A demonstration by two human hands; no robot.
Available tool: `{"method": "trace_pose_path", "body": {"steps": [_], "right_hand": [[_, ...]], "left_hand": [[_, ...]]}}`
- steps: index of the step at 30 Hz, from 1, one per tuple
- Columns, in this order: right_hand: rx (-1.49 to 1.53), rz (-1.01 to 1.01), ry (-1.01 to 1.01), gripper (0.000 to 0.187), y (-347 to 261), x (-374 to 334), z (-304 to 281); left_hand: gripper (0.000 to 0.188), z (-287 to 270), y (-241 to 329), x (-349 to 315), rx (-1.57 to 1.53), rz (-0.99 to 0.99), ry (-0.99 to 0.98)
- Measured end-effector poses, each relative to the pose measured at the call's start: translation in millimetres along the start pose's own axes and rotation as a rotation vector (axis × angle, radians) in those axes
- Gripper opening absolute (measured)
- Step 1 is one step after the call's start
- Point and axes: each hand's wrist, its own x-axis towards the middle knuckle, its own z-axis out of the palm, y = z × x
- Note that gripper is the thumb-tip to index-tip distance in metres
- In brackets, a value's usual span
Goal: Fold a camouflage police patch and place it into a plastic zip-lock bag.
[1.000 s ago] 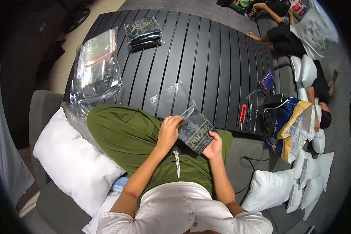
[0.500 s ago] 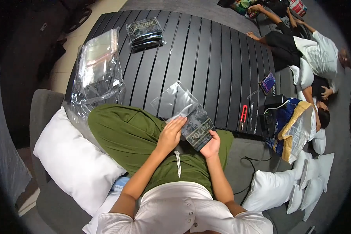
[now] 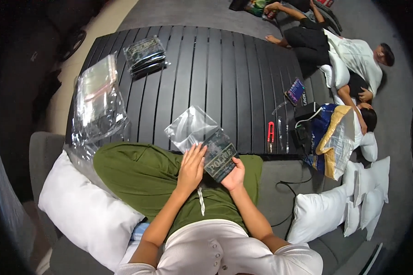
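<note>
A flat, dark camouflage-patterned packet with gold lettering lies tilted in front of my lap, partly inside a clear plastic bag. The bag's loose, open-looking clear part spreads over the table's near edge. My right hand grips the packet's lower right corner, thumb on top. Across its left edge rest the fingers of my left hand, holding packet and plastic together; the left thumb is hidden. Farther off at the left stand a stack of similar bagged packets and a pile of clear plastic bags.
On the slatted black table lie red-handled thread snips and a small purple printed packet. A blue-and-gold bag stands at the right. White pillows flank me on the grey sofa. Two people recline at the far right.
My view has shifted, so the whole scene sits a little differently. Both hands keep their hold on the packet, and the left fingers now lie slightly lower along its edge.
</note>
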Motion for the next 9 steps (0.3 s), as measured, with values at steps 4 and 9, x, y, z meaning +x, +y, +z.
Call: {"method": "trace_pose_path", "body": {"steps": [4, 9], "right_hand": [[0.025, 0.017, -0.005, 0.052, 0.3, 0.5, 0.2], [0.054, 0.054, -0.050, 0.054, -0.6, 0.9, -1.7]], "left_hand": [[0.034, 0.5, 1.4, 0.6, -0.039, 0.001, -0.015], [0.034, -0.1, 0.5, 2.9, -0.089, -0.031, -0.020]]}}
